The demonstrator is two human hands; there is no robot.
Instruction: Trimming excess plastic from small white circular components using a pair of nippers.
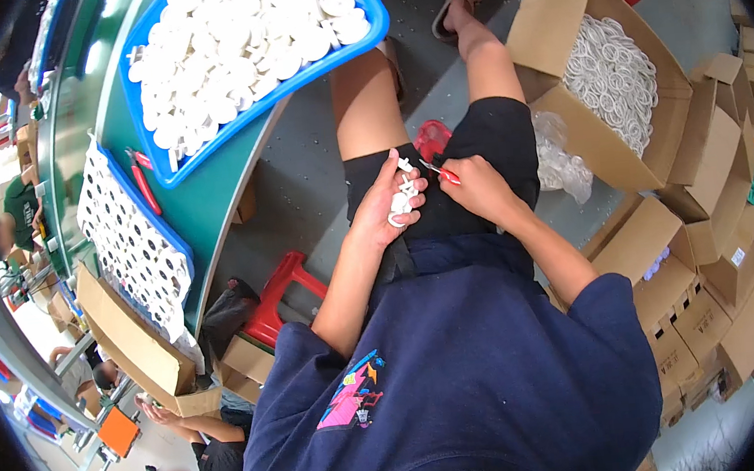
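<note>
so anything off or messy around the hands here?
Nothing spilled or damaged. Left hand holds white plastic parts over the lap; right hand holds a red-handled tool to them. White discs sit inside the blue tray.

Bright, even indoor light; soft shadows — heavy fisheye bending and black vignette at rim.

Glossy white plastic part (404,199)
</note>
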